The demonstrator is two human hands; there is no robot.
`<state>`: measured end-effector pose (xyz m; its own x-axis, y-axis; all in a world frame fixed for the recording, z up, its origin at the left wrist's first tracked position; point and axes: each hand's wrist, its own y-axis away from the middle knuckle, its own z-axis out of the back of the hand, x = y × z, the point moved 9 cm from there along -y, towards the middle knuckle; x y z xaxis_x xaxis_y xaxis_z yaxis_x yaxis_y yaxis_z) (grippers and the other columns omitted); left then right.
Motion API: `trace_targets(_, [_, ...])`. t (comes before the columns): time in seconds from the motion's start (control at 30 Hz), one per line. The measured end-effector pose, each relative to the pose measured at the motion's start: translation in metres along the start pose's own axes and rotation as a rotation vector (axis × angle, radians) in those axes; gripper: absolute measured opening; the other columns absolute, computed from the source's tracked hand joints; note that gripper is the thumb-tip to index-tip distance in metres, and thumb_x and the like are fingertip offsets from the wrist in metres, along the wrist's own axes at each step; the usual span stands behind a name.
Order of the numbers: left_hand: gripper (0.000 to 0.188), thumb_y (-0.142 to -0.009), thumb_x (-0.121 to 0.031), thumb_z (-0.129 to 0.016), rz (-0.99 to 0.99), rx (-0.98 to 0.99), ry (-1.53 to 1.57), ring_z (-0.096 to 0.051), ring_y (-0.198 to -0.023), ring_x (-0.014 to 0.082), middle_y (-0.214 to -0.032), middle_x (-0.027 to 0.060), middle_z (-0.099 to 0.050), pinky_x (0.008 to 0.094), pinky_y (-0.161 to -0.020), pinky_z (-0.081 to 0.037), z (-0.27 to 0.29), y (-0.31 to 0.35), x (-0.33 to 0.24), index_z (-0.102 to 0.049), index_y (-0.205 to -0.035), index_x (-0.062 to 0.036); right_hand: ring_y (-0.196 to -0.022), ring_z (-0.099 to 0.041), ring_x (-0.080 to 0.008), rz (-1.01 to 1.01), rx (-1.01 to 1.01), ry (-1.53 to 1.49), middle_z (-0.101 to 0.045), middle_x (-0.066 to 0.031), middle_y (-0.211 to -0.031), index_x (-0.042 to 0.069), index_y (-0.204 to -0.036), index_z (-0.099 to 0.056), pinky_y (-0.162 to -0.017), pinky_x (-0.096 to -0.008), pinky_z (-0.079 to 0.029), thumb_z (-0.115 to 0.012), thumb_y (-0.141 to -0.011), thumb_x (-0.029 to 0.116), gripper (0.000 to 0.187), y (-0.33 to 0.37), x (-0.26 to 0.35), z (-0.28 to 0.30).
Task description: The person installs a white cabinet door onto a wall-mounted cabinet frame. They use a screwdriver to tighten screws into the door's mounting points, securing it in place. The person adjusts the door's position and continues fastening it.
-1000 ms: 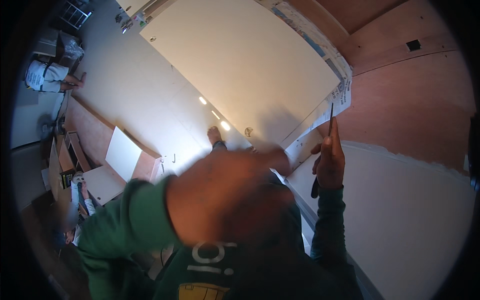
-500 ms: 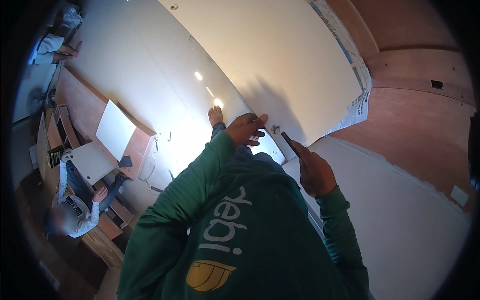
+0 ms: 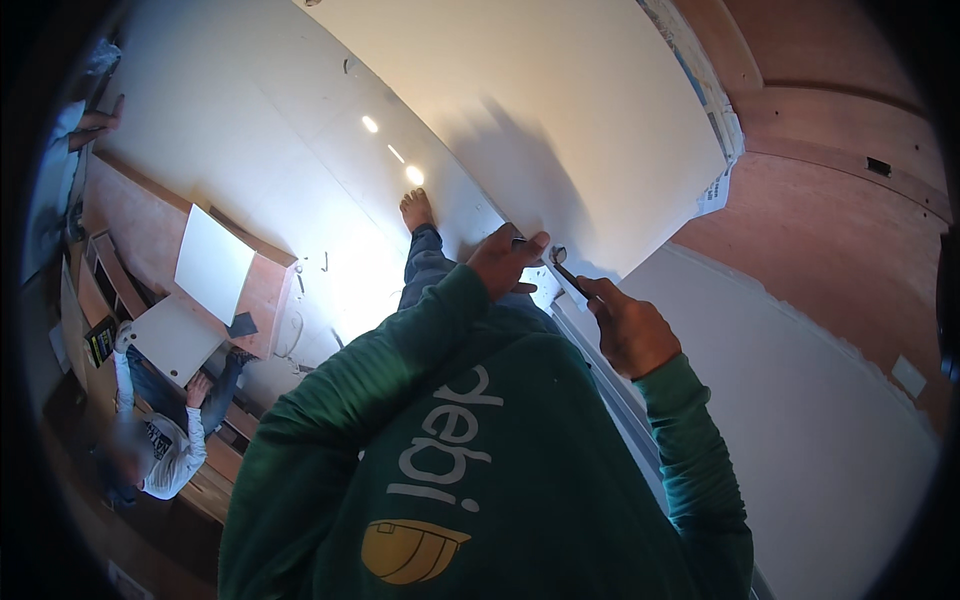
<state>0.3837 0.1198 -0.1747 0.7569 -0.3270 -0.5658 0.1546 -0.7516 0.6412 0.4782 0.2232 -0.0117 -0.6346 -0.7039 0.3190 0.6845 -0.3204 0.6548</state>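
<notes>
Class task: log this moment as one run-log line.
left hand: resting on white panel edge | right hand: gripping dark tool, tip at panel

The scene is seen through a single head-worn fisheye view, aimed steeply down along the wearer's own green-sleeved body, so that the chest fills the lower middle and the hands [image 3: 570,290] are met close in, just above centre. The white floor [image 3: 250,130] is looked onto from well above toward 11 o'clock, where a seated person in white [image 3: 165,450] is caught small at 8 o'clock. Straight edges are bent near the dark rim, as along the white panel [image 3: 560,110] at 12 o'clock.
</notes>
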Motion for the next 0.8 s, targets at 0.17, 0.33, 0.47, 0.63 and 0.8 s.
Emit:
trace_targets(0.17, [0.057, -0.106, -0.04, -0.064, 0.029, -0.011, 0.001, -0.066, -0.118, 0.0263, -0.132, 0.0152, -0.063, 0.0362, -0.086, -0.062, -0.002, 0.003, -0.002, -0.052, -0.142, 0.0025, -0.071, -0.072, -0.0411, -0.01, -0.012, 0.057, -0.075, -0.0174, -0.087, 0.013, -0.135, -0.062, -0.066, -0.0492, -0.056, -0.062, -0.103, 0.008, 0.032, -0.002, 0.002, 0.003])
trace_targets(0.33, [0.057, -0.104, -0.042, -0.066, -0.015, 0.031, -0.064, -0.066, -0.119, 0.0281, -0.131, 0.0157, -0.061, 0.0492, -0.084, -0.067, 0.002, -0.007, 0.004, -0.052, -0.138, 0.002, -0.07, -0.072, -0.041, -0.058, 0.095, 0.187, -0.075, -0.0183, -0.089, 0.014, -0.136, -0.062, -0.065, -0.0493, -0.056, -0.06, -0.104, 0.012, 0.032, -0.012, 0.002, 0.005])
trace_targets(0.47, [0.056, -0.104, -0.042, -0.066, -0.041, 0.025, -0.048, -0.067, -0.116, 0.0282, -0.129, 0.0155, -0.062, 0.0504, -0.083, -0.067, 0.003, -0.009, 0.007, -0.053, -0.137, 0.002, -0.079, -0.074, -0.0442, -0.119, 0.173, 0.244, -0.076, -0.0227, -0.091, 0.014, -0.136, -0.06, -0.074, -0.0521, -0.062, -0.062, -0.102, 0.015, 0.034, -0.02, 0.005, 0.007])
trace_targets(0.63, [0.045, -0.107, -0.032, -0.063, 0.011, -0.04, -0.093, -0.07, -0.109, 0.0253, -0.124, 0.0162, -0.066, 0.0377, -0.09, -0.06, 0.001, 0.0, -0.002, -0.057, -0.133, 0.0044, -0.079, -0.075, -0.0415, -0.094, 0.062, 0.274, -0.076, -0.0211, -0.089, 0.015, -0.135, -0.061, -0.073, -0.0499, -0.061, -0.061, -0.103, 0.02, 0.032, -0.019, 0.007, 0.007])
trace_targets(0.8, [0.058, -0.105, -0.042, -0.065, 0.027, 0.028, -0.049, -0.066, -0.119, 0.0306, -0.131, 0.0159, -0.062, 0.0539, -0.089, -0.064, 0.0, -0.009, 0.005, -0.051, -0.141, 0.0001, -0.076, -0.073, -0.0401, 0.013, -0.001, -0.062, -0.075, -0.0204, -0.085, 0.01, -0.132, -0.061, -0.072, -0.0477, -0.059, -0.054, -0.108, 0.027, 0.031, -0.001, 0.0, 0.04])
